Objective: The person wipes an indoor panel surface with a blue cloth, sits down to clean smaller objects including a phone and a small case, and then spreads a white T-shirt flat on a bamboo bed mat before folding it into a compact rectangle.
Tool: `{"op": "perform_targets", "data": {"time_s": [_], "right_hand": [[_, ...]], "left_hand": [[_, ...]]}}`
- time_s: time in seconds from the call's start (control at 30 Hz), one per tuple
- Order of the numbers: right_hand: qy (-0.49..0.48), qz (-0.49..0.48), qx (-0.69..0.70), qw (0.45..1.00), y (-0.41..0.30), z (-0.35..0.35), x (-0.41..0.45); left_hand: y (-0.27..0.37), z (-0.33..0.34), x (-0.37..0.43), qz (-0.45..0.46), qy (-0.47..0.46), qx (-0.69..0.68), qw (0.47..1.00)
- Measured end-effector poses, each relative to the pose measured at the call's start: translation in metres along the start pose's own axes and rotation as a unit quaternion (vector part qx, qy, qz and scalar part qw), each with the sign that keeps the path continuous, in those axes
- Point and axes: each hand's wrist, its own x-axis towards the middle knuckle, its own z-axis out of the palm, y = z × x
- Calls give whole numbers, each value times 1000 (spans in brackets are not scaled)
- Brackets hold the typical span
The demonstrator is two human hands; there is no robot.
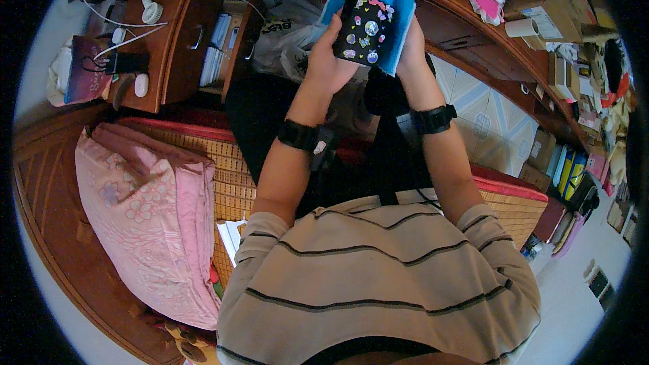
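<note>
In my left hand (332,61) is a flat black rectangular item (362,30), perhaps a notebook or a case, covered with small colourful stickers. The thumb lies along its left edge. My right hand (412,53) grips a bright blue cloth (402,12) from the right side, its fingers mostly hidden by the fabric. The cloth spreads behind the black item and curls around its right edge. Both things are held up in front of my knees. A black band (296,135) circles my left wrist and another black band (435,119) the right one.
At left, a wooden nightstand (175,61) carries cables and a small white fan (151,10); its drawer (242,53) stands pulled out, with books inside. White plastic bags (284,43) lie ahead. A long wooden cabinet (471,43) runs along the right. A folded pink quilt (137,213) rests on the bed mat.
</note>
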Motion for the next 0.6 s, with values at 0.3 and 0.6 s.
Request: {"op": "perform_targets", "data": {"time_s": [0.3, 0.6], "right_hand": [[8, -100, -43, 994, -4, 10, -10], [-70, -102, -370, 921, -31, -1, -30]], "left_hand": [[9, -11, -1, 29, 26, 101, 994], [7, 10, -7, 124, 23, 481, 867]]}}
